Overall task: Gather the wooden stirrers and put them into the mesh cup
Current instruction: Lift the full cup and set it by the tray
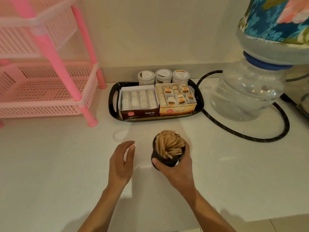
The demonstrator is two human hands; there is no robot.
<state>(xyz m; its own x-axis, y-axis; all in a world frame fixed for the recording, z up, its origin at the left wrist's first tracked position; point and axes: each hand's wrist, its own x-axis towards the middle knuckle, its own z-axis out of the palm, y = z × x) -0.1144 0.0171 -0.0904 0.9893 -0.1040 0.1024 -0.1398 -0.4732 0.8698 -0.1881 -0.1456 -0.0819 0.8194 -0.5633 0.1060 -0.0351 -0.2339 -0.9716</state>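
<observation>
White counter (50, 164) against a cream wall, pink rack (50, 72) up at ten o'clock. Left hand (121, 162) hangs loose and empty, probably done feeding sticks in. At its three o'clock the right hand (175, 168) wraps the mesh cup (167, 162) to steady it; wooden stirrers (169, 144) stand packed inside. Tea tray (199, 97) at twelve.

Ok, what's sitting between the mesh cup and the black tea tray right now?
Nothing: the head view shows only bare white counter between the mesh cup, gripped by the right hand, and the tea tray.
</observation>
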